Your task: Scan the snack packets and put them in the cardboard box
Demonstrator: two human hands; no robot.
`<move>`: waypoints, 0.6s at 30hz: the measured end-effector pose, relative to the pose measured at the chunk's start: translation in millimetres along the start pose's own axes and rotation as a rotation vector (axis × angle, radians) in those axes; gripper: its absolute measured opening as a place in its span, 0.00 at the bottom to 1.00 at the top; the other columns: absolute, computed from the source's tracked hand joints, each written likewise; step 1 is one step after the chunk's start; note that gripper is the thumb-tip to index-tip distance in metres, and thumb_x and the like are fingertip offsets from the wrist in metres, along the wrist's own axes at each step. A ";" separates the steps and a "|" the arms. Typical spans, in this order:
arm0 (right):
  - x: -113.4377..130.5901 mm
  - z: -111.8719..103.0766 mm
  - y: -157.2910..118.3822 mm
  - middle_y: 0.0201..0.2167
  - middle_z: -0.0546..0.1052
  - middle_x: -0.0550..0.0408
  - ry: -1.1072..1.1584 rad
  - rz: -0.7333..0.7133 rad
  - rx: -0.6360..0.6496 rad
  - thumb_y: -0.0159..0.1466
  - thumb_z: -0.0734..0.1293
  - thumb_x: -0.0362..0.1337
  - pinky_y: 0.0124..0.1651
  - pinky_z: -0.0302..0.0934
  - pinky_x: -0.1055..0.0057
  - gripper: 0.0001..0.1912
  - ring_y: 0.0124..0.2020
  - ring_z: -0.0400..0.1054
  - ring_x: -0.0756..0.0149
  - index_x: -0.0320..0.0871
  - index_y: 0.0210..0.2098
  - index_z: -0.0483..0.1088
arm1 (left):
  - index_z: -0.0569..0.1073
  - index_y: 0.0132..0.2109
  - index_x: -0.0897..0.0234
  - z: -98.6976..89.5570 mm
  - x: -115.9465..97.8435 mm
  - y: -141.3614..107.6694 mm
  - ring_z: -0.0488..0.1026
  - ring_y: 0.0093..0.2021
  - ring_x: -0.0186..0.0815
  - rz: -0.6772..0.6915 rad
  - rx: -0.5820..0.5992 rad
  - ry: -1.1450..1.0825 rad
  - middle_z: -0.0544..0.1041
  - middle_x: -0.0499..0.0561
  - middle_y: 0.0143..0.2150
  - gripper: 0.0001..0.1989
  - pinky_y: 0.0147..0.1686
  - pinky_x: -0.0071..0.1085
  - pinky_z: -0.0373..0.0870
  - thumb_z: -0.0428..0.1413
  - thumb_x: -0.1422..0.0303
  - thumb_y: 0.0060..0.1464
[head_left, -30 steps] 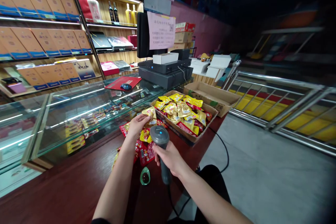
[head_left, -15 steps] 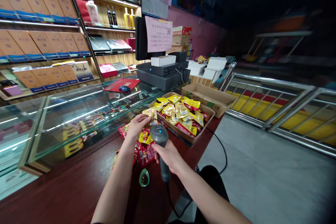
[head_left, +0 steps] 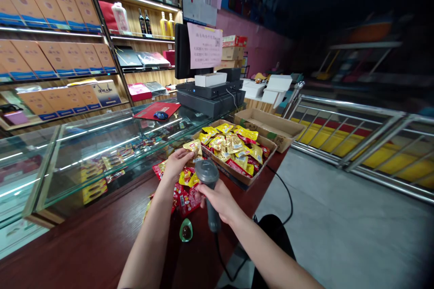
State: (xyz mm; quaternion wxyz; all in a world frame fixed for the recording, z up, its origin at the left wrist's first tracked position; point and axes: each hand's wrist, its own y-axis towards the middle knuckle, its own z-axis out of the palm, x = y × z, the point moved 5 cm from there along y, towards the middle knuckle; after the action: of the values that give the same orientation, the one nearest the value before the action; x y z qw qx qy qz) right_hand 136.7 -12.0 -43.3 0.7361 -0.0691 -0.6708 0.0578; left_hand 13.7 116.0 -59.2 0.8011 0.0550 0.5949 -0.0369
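Pinched in my left hand (head_left: 178,162) is a gold snack packet (head_left: 194,147), held up just left of the filled box. My right hand (head_left: 219,199) is wrapped round the handle of a grey barcode scanner (head_left: 207,172), whose head is close to that packet. Under both hands, red and yellow snack packets (head_left: 187,196) lie in a loose pile on the counter, partly hidden by my left forearm. Beyond the scanner, an open cardboard box (head_left: 237,179) is heaped with gold, yellow and red packets (head_left: 233,142).
A second cardboard box (head_left: 285,133) stands behind the filled one. Near me on the dark red counter (head_left: 84,244) sits a small green dish (head_left: 186,230). The scanner's cable (head_left: 224,267) hangs off the edge. Further back are a monitor (head_left: 181,49), mouse (head_left: 160,115) and glass case (head_left: 95,158).
Both hands stay in nearly the same place, with the packet and scanner still held. The small blue light on the scanner's head no longer shows.
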 end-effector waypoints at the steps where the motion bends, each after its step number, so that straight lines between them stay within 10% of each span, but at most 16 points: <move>1: 5.1 -5.1 4.3 0.23 0.75 0.57 0.009 -0.059 -0.041 0.51 0.68 0.35 0.30 0.60 0.72 0.05 0.24 0.67 0.69 0.40 0.28 0.71 | 0.75 0.36 0.66 0.3 -0.3 -0.3 0.75 0.36 0.35 -0.006 -0.002 0.005 0.79 0.52 0.37 0.19 0.38 0.28 0.67 0.67 0.61 0.36; 5: 24.1 -21.7 30.5 0.33 0.77 0.56 0.081 -0.153 -0.120 0.46 0.69 0.32 0.45 0.59 0.69 0.14 0.38 0.69 0.65 0.41 0.35 0.74 | 0.76 0.36 0.67 4.6 0.9 -5.6 0.74 0.33 0.33 -0.039 0.003 0.089 0.79 0.52 0.35 0.20 0.34 0.26 0.67 0.66 0.59 0.37; 11: 44.9 -31.8 65.6 0.24 0.75 0.58 0.081 0.004 -0.014 0.45 0.67 0.29 0.34 0.59 0.73 0.08 0.29 0.67 0.70 0.40 0.27 0.74 | 0.78 0.35 0.66 22.7 0.3 -5.9 0.72 0.30 0.34 -0.070 0.005 0.268 0.78 0.51 0.31 0.18 0.30 0.26 0.65 0.64 0.57 0.40; 18: 96.5 -92.9 106.5 0.17 0.70 0.59 0.157 0.040 -0.057 0.47 0.66 0.28 0.26 0.59 0.74 0.04 0.20 0.63 0.71 0.39 0.24 0.69 | 0.76 0.41 0.65 98.8 -34.2 46.0 0.73 0.33 0.35 -0.194 0.110 0.119 0.77 0.54 0.35 0.20 0.32 0.28 0.67 0.60 0.55 0.47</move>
State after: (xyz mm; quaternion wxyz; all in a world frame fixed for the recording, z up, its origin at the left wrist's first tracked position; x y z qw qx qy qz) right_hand 239.0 107.6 23.8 0.7828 -0.1079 -0.6109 0.0477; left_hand 103.3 148.3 3.9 0.7528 0.0430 0.6411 -0.1432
